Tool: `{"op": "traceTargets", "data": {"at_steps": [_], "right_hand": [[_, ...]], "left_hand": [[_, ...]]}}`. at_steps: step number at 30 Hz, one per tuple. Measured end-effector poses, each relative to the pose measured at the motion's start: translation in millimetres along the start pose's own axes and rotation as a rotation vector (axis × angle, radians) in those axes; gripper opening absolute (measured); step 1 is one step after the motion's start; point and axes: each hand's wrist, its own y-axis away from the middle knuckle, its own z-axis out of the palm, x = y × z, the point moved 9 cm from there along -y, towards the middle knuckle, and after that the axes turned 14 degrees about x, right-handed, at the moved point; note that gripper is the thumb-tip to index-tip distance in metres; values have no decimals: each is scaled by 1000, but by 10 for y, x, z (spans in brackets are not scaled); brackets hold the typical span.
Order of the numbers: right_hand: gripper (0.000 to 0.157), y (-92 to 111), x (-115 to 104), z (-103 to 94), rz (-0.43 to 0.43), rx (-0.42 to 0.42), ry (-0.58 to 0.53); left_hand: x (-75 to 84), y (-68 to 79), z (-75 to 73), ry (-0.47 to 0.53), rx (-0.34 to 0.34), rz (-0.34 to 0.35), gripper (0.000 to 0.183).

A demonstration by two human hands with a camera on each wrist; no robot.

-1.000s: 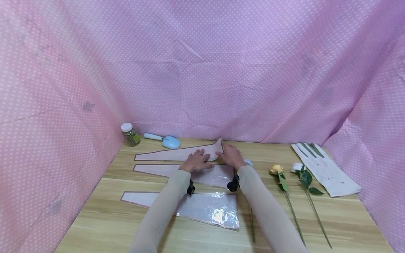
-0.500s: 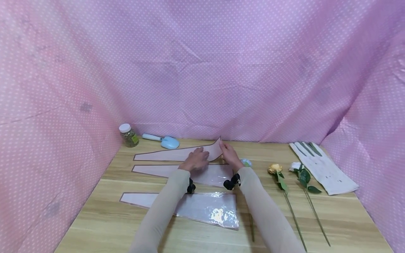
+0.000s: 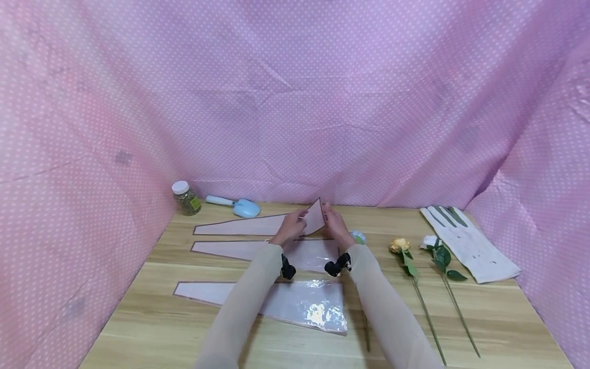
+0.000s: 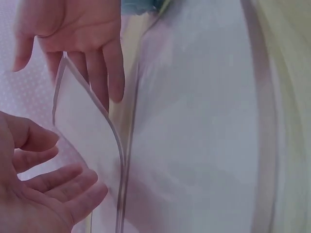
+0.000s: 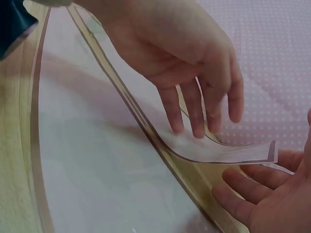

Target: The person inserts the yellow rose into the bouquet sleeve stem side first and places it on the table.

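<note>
In the head view a tapered white sheet with a brown border (image 3: 239,226) lies at the back of the table, its wide right end bent upward. My left hand (image 3: 290,229) is over this sheet, fingers loosely spread and thumb apart; in the right wrist view the left fingertips (image 5: 197,128) reach down close to its surface. Behind the raised end stands my right hand (image 3: 337,224), its fingers (image 4: 115,73) straight behind the corner and its thumb apart in the left wrist view. A second such sheet (image 3: 230,248) lies just in front, partly under the arms.
A third, glossy sheet (image 3: 304,307) lies nearest me. Back left are a jar with a white lid (image 3: 186,199) and a blue trowel (image 3: 246,208). A blue flower (image 3: 358,237), yellow rose (image 3: 400,246), white rose (image 3: 430,242) and gloves (image 3: 479,251) lie to the right.
My left hand has lifted from lying flat on the back sheet and turned toward its raised end. My right hand has loosened from the corner, fingers now straighter behind it.
</note>
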Motion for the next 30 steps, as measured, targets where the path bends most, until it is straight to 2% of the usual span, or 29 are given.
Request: {"op": "traceTargets", "data": {"at_steps": [5,13,20,27,30], "right_hand": [[71,40,-35,46,10,-42,-25],[76,142,-96,131,-30,-118,25],[77,174,-91,188,-44,-155,-9],[79,184,-12,183,23,-155,-17],[75,167,17,169,52,-146,-21]], "left_hand": [[57,-45,7,36,59,-14,40],[-20,-39,24,151,73,-156,45],[-25,-44,-13,179,115,-182,37],[-57,-44,-47,193,158,-218,26],[-88,-42,-77,203,200,-240,22]]}}
